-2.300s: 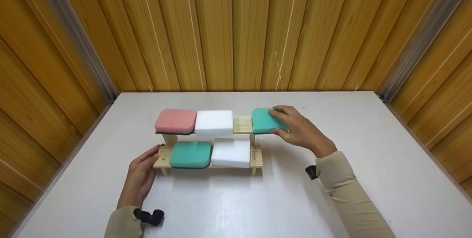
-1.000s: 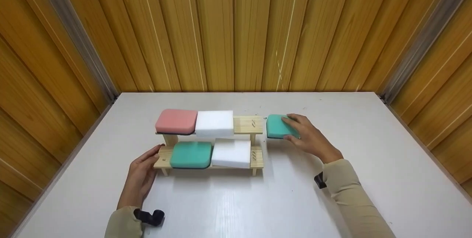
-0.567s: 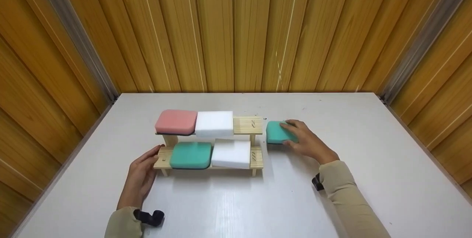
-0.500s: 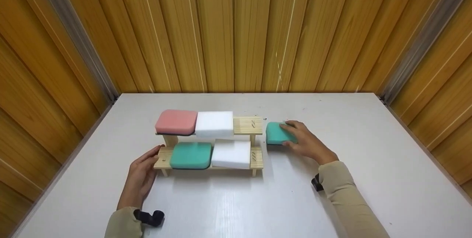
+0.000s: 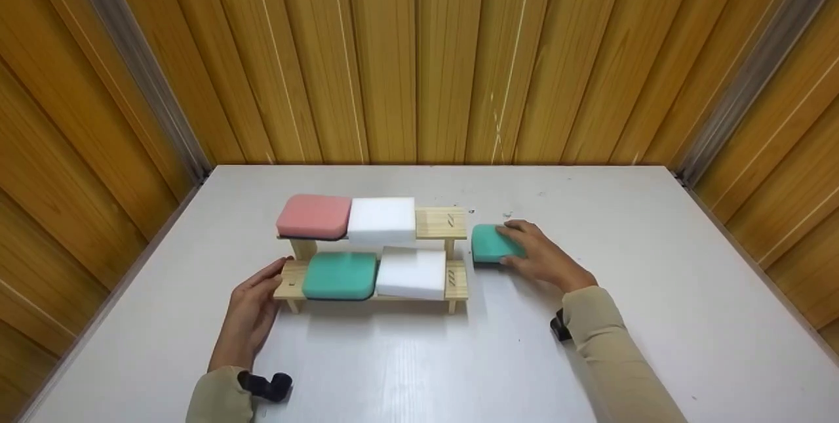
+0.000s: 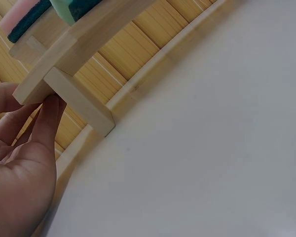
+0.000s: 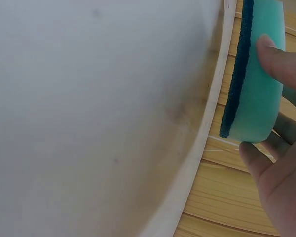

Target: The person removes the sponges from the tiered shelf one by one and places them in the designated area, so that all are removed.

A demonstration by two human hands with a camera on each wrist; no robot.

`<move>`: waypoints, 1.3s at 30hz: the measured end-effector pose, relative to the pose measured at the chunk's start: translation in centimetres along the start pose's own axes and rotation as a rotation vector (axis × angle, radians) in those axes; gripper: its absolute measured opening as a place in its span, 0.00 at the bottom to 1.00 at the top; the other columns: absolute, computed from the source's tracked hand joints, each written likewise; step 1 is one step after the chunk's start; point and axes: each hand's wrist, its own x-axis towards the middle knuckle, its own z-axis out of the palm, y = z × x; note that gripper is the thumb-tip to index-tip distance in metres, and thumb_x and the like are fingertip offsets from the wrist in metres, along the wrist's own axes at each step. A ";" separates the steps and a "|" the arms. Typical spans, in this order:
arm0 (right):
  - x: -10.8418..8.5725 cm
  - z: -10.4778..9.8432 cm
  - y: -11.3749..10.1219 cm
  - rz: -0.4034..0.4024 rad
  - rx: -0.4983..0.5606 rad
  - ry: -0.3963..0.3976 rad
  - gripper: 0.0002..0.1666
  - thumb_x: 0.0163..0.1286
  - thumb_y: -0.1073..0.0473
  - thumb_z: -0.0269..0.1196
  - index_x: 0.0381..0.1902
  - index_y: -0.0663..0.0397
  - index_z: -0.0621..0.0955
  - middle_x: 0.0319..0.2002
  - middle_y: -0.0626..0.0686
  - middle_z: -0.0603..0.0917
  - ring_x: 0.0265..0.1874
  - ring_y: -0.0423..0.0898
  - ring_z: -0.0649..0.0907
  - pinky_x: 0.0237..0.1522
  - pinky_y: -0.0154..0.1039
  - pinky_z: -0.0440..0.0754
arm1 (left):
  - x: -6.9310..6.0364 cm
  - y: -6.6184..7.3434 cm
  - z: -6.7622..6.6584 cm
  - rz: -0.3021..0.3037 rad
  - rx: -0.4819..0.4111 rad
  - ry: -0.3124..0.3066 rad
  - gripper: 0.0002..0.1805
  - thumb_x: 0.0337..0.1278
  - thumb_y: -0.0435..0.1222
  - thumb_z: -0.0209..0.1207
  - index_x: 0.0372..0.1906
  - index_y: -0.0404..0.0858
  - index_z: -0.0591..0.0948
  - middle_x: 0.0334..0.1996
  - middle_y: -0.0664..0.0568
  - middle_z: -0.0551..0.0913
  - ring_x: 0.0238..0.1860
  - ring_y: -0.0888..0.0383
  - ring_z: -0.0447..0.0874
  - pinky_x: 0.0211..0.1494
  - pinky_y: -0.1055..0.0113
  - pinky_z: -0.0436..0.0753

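The right hand (image 5: 541, 256) gripped a green scouring sponge (image 5: 488, 244), thumb on its near side and fingers on its far side. The sponge hung above the white table (image 5: 393, 370), just beside the two-tier wooden stand (image 5: 440, 222) at its three o'clock, with the dark scouring face (image 7: 238, 74) downward. The left hand (image 5: 252, 311) pinched the stand's lower tier (image 5: 293, 272) at eight o'clock, thumb at the plank's end and fingers beneath. On the upper tier (image 5: 453, 221), a pink scouring sponge (image 5: 313, 216) lay at ten o'clock beside a white foam block (image 5: 381, 218) at twelve. Below them sat a second green sponge (image 5: 339, 275) at eight and a second white block (image 5: 411, 273), slightly askew, at four.
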 end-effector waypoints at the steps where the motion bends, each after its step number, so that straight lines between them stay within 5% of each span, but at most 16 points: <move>1: 0.0 0.0 0.0 0.007 0.001 -0.006 0.37 0.67 0.55 0.63 0.71 0.52 0.65 0.71 0.61 0.61 0.72 0.61 0.60 0.72 0.62 0.59 | 0.0 0.0 0.0 0.000 0.002 0.002 0.30 0.64 0.25 0.50 0.71 0.30 0.61 0.73 0.44 0.60 0.71 0.56 0.63 0.68 0.72 0.73; 26: 0.3 0.1 0.5 0.084 0.050 -0.112 0.42 0.65 0.53 0.65 0.73 0.51 0.62 0.74 0.61 0.56 0.73 0.63 0.55 0.73 0.64 0.55 | 0.1 0.2 0.2 -0.023 -0.011 0.010 0.28 0.66 0.24 0.46 0.71 0.31 0.60 0.74 0.44 0.58 0.73 0.55 0.59 0.67 0.73 0.74; 39: 0.3 -1.3 -0.4 -0.006 0.045 -0.059 0.48 0.60 0.48 0.68 0.73 0.55 0.61 0.74 0.61 0.56 0.74 0.62 0.53 0.74 0.63 0.55 | 0.0 0.1 0.2 -0.019 0.010 0.015 0.28 0.66 0.25 0.46 0.71 0.31 0.61 0.74 0.44 0.58 0.74 0.55 0.59 0.67 0.73 0.73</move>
